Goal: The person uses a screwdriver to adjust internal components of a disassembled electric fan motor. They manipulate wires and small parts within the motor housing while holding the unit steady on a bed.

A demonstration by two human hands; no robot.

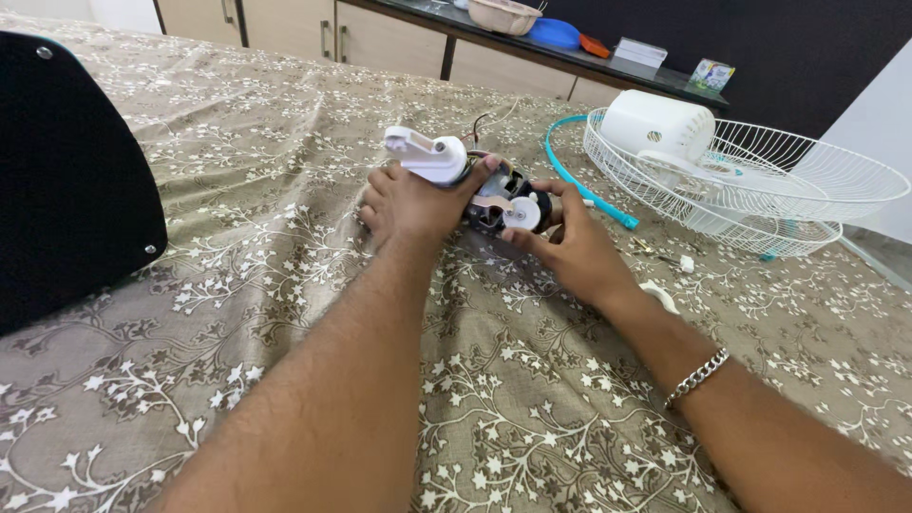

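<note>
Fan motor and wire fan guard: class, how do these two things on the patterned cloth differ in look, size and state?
1. The fan motor is a small, dense dark block with white parts; the wire fan guard is a broad, open white dish.
2. The left hand and right hand both hold the motor; the guard lies untouched.
3. The guard holds a white housing; the motor holds nothing.

Both rest on the patterned cloth.

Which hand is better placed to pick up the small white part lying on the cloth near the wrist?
Probably the right hand: the small white part lies just beside its wrist. The left hand is on the far side, gripping the fan motor by its white housing.
</note>
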